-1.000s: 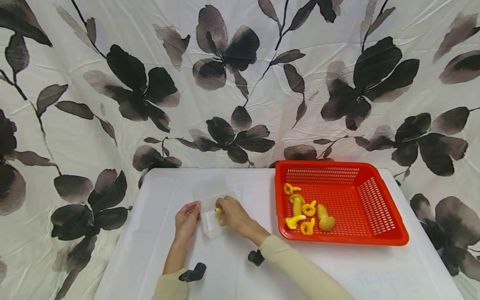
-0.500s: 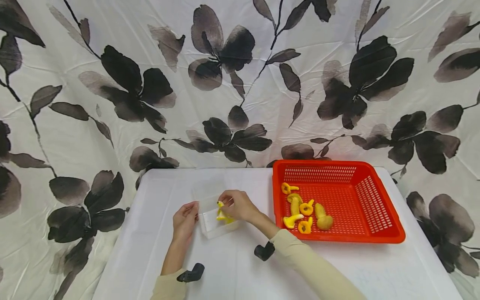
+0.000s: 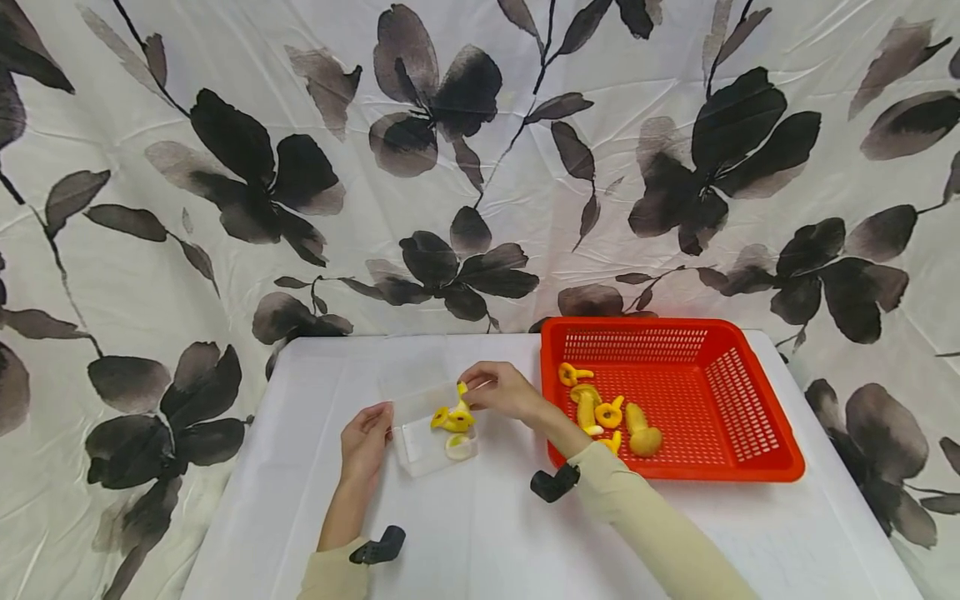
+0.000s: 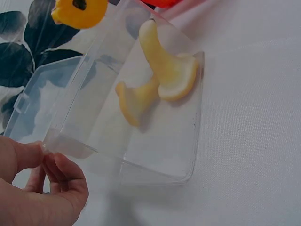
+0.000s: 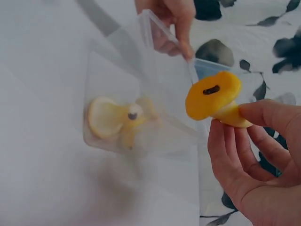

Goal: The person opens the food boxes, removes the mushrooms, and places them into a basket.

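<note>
A clear plastic box (image 3: 414,448) lies on the white table, its hinged lid (image 4: 44,96) tipped back. My left hand (image 3: 365,442) pinches the box's left rim between thumb and fingers. Inside are two yellow mushrooms, one with a broad pale cap (image 4: 178,80) and another (image 4: 136,101) partly behind it. My right hand (image 3: 504,390) holds a third yellow mushroom (image 5: 214,98) by the stem, between thumb and fingertips, up over the box's right side. Its cap has a dark slot and faces away from the palm. In the head view it overlaps those in the box.
To the right stands a red perforated basket (image 3: 735,467) holding several yellow and brownish mushrooms (image 3: 642,433). Behind the table hangs a white cloth (image 3: 600,208) printed with dark flowers. My right forearm passes across the basket's near left corner.
My right hand has moved right and up from inside the box, with a yellow mushroom in its fingers. The left hand keeps its grip on the box rim. The head view has shifted slightly.
</note>
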Action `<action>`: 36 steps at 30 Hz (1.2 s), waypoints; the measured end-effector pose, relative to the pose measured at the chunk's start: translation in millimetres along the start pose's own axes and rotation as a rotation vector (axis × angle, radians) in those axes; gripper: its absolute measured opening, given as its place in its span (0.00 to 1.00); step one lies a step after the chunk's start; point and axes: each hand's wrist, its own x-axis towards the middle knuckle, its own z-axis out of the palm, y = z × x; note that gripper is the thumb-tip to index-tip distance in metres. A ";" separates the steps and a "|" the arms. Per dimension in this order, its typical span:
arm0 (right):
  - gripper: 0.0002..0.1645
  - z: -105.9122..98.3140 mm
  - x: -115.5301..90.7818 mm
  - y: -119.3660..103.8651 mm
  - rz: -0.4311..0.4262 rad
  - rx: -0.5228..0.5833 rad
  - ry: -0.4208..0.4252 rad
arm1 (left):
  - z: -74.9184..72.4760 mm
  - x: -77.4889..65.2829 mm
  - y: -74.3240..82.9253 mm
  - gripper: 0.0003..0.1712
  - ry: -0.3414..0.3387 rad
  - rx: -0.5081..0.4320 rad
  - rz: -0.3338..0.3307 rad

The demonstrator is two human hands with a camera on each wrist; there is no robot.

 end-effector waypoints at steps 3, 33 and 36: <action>0.15 -10.0 -2.6 -1.7 0.010 0.036 0.006 | -1.1 -1.1 0.1 0.20 -0.010 0.012 -0.009; 0.24 -126.2 -30.1 23.8 0.067 0.245 0.180 | -1.5 0.7 -0.1 0.19 -0.014 -0.010 -0.014; 0.25 -136.5 -34.1 28.4 0.059 0.268 0.202 | -1.6 0.6 -0.4 0.19 -0.019 -0.023 -0.006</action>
